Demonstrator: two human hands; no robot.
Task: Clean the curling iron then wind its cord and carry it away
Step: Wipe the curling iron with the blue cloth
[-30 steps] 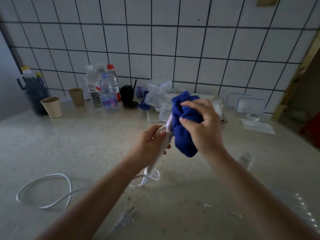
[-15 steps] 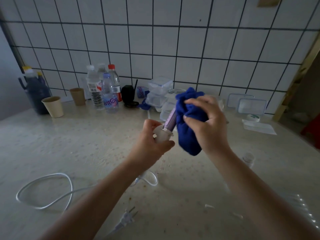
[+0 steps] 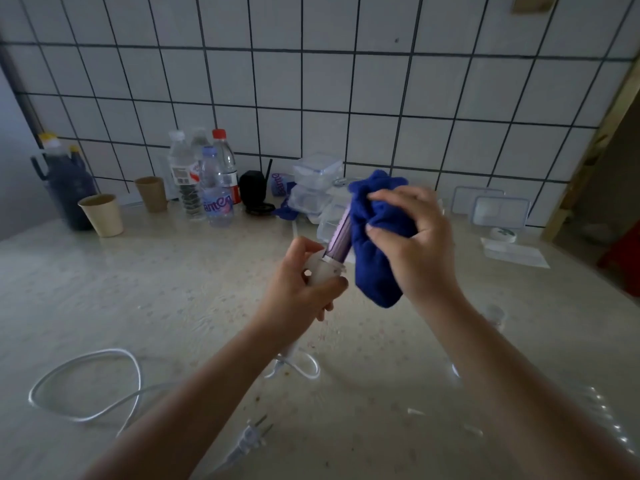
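My left hand [image 3: 304, 289] grips the white handle of the curling iron [image 3: 337, 242], which points up and away over the counter. Its purple barrel shows just above my fingers. My right hand [image 3: 415, 237] clutches a bunched blue cloth [image 3: 377, 268] wrapped round the upper barrel, hiding the tip. The white cord [image 3: 86, 386] runs from the handle's lower end, loops on the counter at the left, and ends in a plug [image 3: 251, 436] near the front edge.
Along the tiled wall stand a dark jug [image 3: 67, 188], two paper cups [image 3: 102, 214], several water bottles [image 3: 216, 199], a black object [image 3: 254, 192], stacked clear boxes [image 3: 317, 188] and lids [image 3: 500, 211]. A small clear jar [image 3: 493, 315] sits right of my right forearm.
Both hands have risen slightly and the cloth has slid up the barrel, uncovering more of the purple part near the handle.
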